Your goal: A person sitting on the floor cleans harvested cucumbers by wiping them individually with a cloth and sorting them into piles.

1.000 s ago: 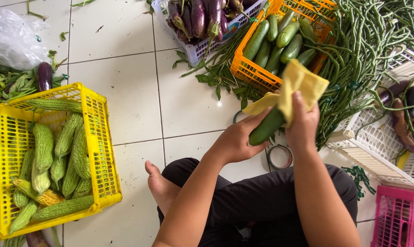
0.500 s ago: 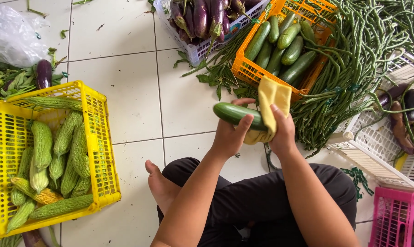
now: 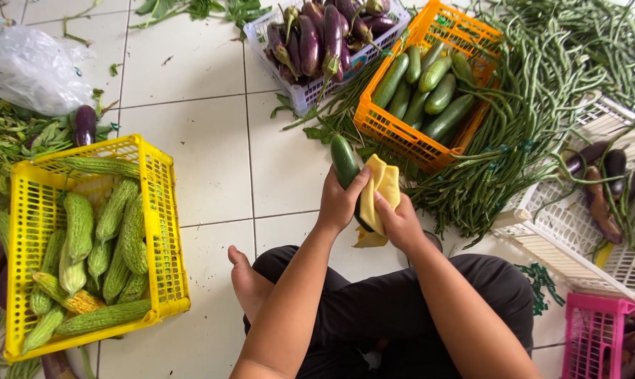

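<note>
My left hand (image 3: 340,203) grips a dark green cucumber (image 3: 344,158) near its middle, the tip pointing up and away from me. My right hand (image 3: 397,222) presses a yellow cloth (image 3: 381,184) against the cucumber's right side, and the cloth covers its lower part. Both hands are just above my crossed legs in dark trousers, over the white tiled floor. Right behind them stands an orange crate (image 3: 402,137) with several cucumbers in it.
A yellow crate (image 3: 164,231) of bitter gourds stands at the left. A white basket (image 3: 305,98) of purple aubergines is at the top. Long green beans (image 3: 528,119) lie piled right. A white crate (image 3: 577,231) and a pink crate (image 3: 591,337) sit far right. A plastic bag (image 3: 30,70) lies top left.
The cucumber has turned from lying crosswise to pointing upward, and both hands with the cloth have moved lower and nearer to my legs.
</note>
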